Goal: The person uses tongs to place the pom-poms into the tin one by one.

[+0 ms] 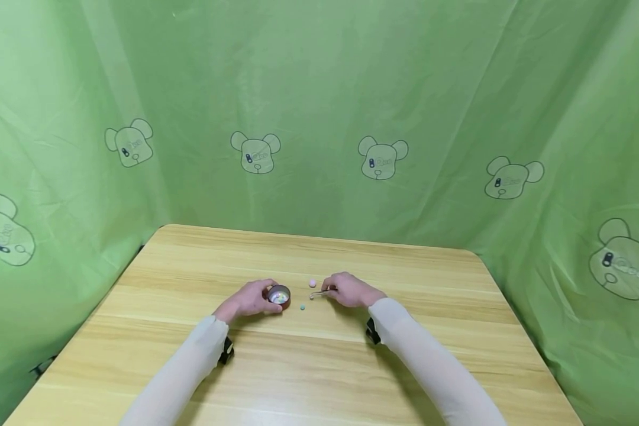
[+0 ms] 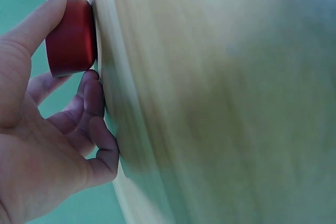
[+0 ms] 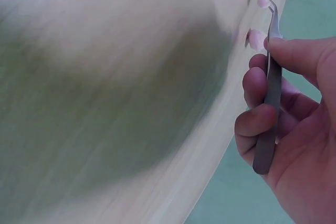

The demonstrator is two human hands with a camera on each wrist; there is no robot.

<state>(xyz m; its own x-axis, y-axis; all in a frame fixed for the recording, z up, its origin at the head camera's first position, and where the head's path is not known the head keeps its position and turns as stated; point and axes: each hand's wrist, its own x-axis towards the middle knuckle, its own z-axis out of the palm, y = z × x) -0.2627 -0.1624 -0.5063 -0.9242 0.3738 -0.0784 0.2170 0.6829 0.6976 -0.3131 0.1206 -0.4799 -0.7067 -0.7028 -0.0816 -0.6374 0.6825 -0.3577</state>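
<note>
My left hand [image 1: 252, 299] holds a small round red tin [image 2: 72, 38] by its sides, thumb on one side and fingers on the other. Several small coloured balls [image 1: 279, 297] lie inside the tin. Between the thumb and fingers of my right hand [image 3: 304, 85] is a pair of bent-tip metal tweezers [image 3: 273, 85]. A small pinkish ball [image 3: 262, 1] is right at the tweezers' tips. On the table, a larger pink ball [image 1: 312, 283] lies beyond the tips, and a green ball [image 1: 302, 307] lies between them and the tin.
The light wood table [image 1: 309, 378] has rounded far corners. Green curtains [image 1: 319, 77] printed with bear heads hang behind it and along both sides. Dark wrist-worn devices [image 1: 226, 351] show under both pale sleeves [image 1: 176, 378].
</note>
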